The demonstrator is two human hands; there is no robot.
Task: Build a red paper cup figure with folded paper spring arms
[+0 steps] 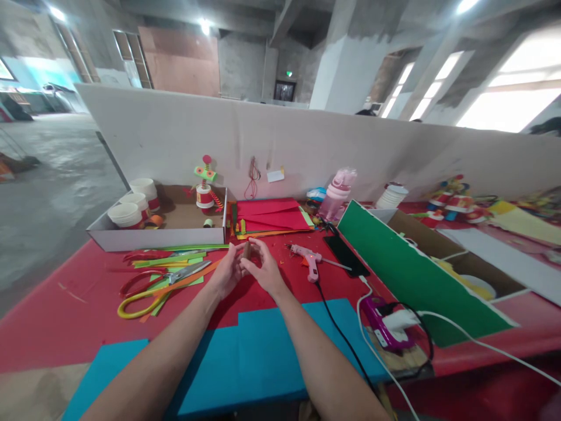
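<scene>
Out over the red table, my left hand (228, 270) and my right hand (266, 268) meet around a small brown roll (248, 250) that looks like paper or card. Fingers of both hands are closed about it, and it stands roughly upright between them. Right of my hands lies a pink glue gun (312, 261) with a glue stick in its back. To the left are scissors with yellow and red handles (160, 292), on top of orange and green paper strips (188, 260). Red paper sheets (272, 215) lie just beyond my fingertips.
A box (158, 238) with paper cups (125, 215) and a cup figure (204, 196) stands back left. Right are a phone (339, 251), a purple power strip (381, 327) with cables, and a green-sided box (412, 275). Blue sheets (263, 356) cover the near edge.
</scene>
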